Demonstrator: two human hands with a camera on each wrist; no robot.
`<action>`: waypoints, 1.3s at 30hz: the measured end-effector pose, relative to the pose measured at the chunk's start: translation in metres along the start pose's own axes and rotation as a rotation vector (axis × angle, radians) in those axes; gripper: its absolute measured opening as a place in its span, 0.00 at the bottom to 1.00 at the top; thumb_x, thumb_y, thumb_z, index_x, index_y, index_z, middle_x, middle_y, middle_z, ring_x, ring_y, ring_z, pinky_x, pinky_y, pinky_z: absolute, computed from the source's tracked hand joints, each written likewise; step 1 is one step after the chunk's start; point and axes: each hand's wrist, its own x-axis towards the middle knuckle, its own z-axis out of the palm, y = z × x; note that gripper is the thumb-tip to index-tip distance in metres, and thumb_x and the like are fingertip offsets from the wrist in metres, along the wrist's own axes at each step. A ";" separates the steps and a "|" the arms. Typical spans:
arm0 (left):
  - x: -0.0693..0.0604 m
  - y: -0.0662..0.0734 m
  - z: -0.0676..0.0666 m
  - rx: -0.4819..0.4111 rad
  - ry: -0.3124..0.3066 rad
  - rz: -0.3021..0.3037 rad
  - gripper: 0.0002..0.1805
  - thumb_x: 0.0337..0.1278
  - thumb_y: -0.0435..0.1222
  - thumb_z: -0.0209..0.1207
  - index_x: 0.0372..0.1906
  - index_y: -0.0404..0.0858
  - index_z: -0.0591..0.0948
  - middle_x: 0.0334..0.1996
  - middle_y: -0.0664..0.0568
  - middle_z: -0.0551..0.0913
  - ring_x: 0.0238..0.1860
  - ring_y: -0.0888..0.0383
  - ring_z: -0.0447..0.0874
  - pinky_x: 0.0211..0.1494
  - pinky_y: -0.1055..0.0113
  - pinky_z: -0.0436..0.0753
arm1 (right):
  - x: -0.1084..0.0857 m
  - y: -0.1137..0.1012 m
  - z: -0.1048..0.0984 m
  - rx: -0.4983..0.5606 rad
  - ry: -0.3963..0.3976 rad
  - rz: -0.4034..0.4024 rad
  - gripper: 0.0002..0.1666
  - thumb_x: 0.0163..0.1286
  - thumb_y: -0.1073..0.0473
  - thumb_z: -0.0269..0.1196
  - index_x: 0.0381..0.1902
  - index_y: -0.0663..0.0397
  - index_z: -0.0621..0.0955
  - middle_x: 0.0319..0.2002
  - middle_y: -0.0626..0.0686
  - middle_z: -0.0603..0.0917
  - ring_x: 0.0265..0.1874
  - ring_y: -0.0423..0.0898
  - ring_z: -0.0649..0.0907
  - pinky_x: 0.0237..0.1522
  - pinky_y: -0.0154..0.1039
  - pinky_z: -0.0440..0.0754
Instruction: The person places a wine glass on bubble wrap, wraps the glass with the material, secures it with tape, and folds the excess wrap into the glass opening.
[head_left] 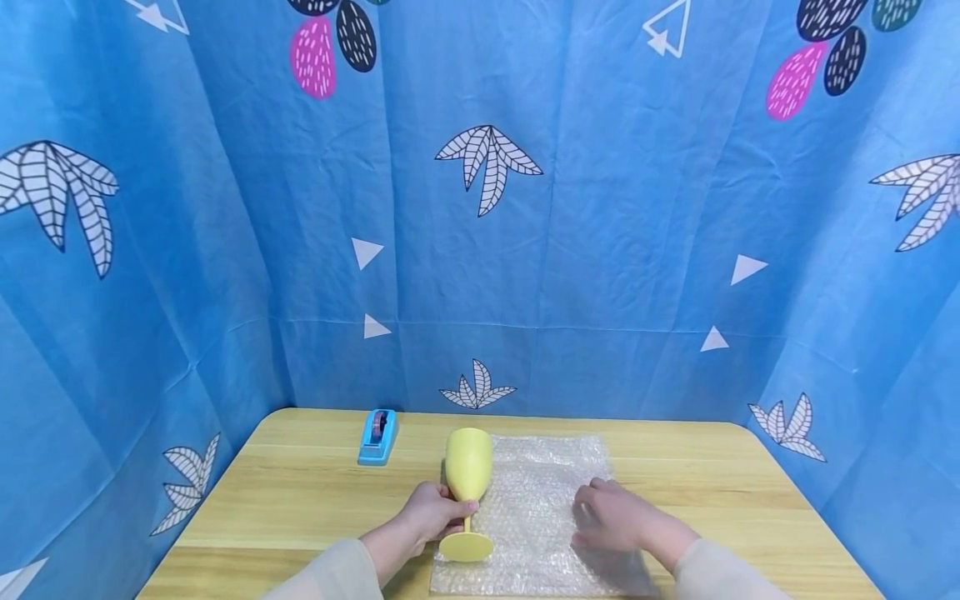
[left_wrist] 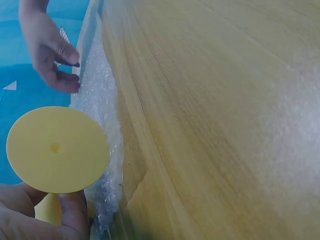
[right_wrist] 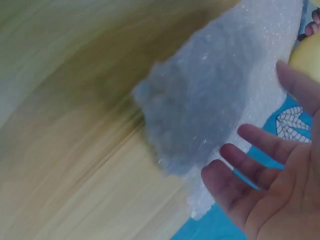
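Observation:
A yellow goblet (head_left: 469, 460) is tilted over the left part of a sheet of bubble wrap (head_left: 536, 483), its bowl pointing away from me. My left hand (head_left: 431, 510) holds it by the stem, thumb across the front. The left wrist view shows the round underside of the goblet's foot (left_wrist: 57, 150) just above the fingers. Over the right side of the wrap is my right hand (head_left: 611, 517). In the right wrist view its fingers (right_wrist: 225, 182) are spread and loosely bent, with nothing in them, close to the wrap's edge (right_wrist: 170, 120).
A blue tape dispenser (head_left: 377, 437) with a roll of tape stands at the back left of the wooden table (head_left: 300, 483). Blue patterned cloth (head_left: 480, 275) hangs behind the table and along both sides.

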 end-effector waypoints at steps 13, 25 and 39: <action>0.002 -0.001 0.001 0.014 0.028 0.009 0.13 0.57 0.33 0.70 0.36 0.30 0.78 0.30 0.49 0.81 0.26 0.62 0.81 0.31 0.70 0.85 | 0.055 -0.033 -0.001 0.205 0.072 0.140 0.21 0.68 0.50 0.66 0.49 0.63 0.82 0.32 0.49 0.83 0.32 0.48 0.82 0.38 0.50 0.82; 0.001 -0.001 0.003 0.024 0.030 0.025 0.13 0.57 0.34 0.70 0.36 0.29 0.78 0.29 0.49 0.81 0.25 0.62 0.81 0.30 0.71 0.85 | 0.102 -0.049 0.002 0.306 0.152 0.248 0.25 0.72 0.43 0.60 0.47 0.61 0.83 0.38 0.53 0.85 0.38 0.52 0.84 0.43 0.51 0.84; 0.001 0.000 0.004 0.073 0.046 0.031 0.14 0.58 0.35 0.69 0.39 0.28 0.79 0.31 0.48 0.82 0.29 0.60 0.82 0.34 0.67 0.86 | 0.129 -0.075 0.019 0.763 0.179 0.418 0.41 0.70 0.33 0.59 0.50 0.71 0.78 0.32 0.58 0.84 0.33 0.53 0.85 0.39 0.51 0.85</action>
